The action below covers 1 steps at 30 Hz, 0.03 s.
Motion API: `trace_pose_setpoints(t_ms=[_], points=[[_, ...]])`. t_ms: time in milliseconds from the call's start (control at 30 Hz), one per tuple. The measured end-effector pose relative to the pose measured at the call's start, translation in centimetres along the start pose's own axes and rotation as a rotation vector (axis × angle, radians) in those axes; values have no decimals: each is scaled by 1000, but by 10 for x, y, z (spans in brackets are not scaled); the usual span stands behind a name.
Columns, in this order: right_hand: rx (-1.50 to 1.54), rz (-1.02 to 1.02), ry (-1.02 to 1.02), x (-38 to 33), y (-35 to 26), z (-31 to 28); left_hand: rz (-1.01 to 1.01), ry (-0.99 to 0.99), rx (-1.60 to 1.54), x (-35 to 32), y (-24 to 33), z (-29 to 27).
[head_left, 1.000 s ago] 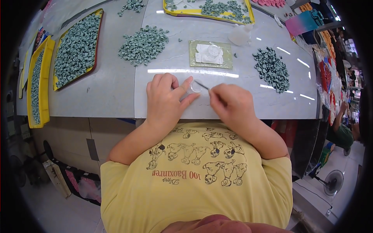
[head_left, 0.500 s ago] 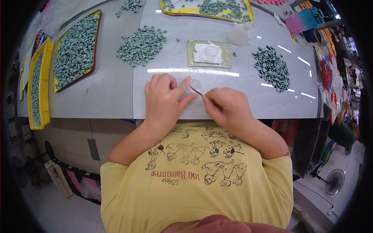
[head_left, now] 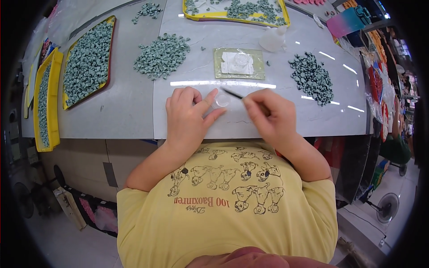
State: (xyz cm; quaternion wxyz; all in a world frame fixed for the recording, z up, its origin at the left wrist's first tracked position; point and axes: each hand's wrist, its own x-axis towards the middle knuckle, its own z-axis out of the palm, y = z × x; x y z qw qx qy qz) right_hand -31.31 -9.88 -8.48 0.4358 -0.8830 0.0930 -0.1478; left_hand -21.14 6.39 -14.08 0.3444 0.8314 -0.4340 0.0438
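Observation:
My left hand [head_left: 190, 115] rests on the grey table and pinches a small clear round disc [head_left: 222, 101] between thumb and forefinger. My right hand [head_left: 271, 115] holds thin dark tweezers [head_left: 232, 93] whose tip points left, just above the disc. The two hands are a few centimetres apart near the table's front edge. Just beyond them lies a green pad [head_left: 239, 64] with white pieces and a clear disc on it.
Loose piles of small grey-green parts lie at centre left [head_left: 161, 54] and at right [head_left: 312, 77]. Yellow trays of the same parts stand at left [head_left: 88, 60], far left [head_left: 44, 100] and at the back [head_left: 237, 10]. A white lump [head_left: 272, 39] sits near the pad.
My right hand has drawn the tweezers slightly back and up. My left fingers have spread, and the clear disc now shows between thumb and forefinger.

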Motion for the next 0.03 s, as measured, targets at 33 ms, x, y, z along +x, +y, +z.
trace_pose_setpoints(t_ms=[33], points=[[18,67,56,2,2,-8,-4,4,-15,1,1,0]])
